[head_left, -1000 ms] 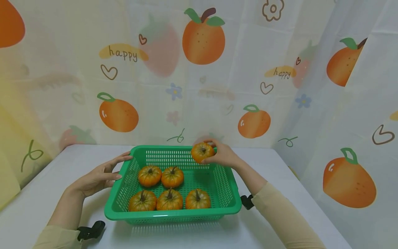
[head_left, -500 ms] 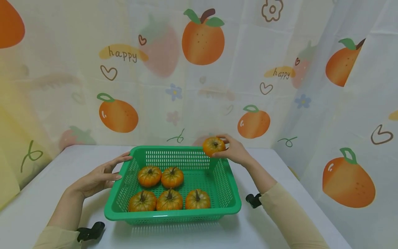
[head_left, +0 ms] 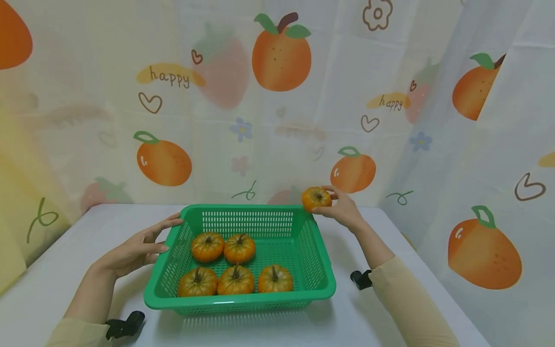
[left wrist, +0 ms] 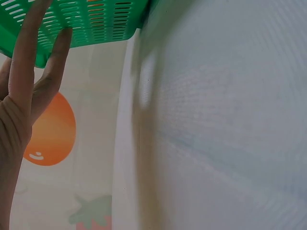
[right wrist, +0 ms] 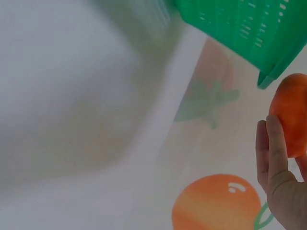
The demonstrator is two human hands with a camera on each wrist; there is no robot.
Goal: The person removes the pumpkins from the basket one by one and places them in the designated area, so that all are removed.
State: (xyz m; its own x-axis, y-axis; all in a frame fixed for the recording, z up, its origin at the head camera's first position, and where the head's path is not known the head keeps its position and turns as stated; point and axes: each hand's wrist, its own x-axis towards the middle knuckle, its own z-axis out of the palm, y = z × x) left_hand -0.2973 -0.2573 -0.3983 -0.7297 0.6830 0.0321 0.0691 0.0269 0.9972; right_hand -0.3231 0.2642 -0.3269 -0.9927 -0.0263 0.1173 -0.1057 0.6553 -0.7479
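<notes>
A small orange pumpkin [head_left: 314,197] is in my right hand [head_left: 345,210], which holds it between thumb and fingers above the far right corner of the green plastic basket [head_left: 236,300]. In the right wrist view, the pumpkin [right wrist: 291,115] shows beside the basket's rim, partly cut off by the frame edge. At the basket's left side, my left hand [head_left: 132,250] touches the rim and outer wall with fairly straight fingers. Inside the basket lie several more pumpkins, such as one at the back left [head_left: 207,246] and one at the front right [head_left: 275,278].
The basket stands on a table with a white cloth [head_left: 368,318]. Behind and to the right hangs a fruit-print curtain [head_left: 269,144]. Black wrist straps [head_left: 125,325] sit on both forearms.
My right hand has carried the pumpkin to the right and slightly upward, from over the basket's back wall to its far right corner. My left hand stays at the left rim.
</notes>
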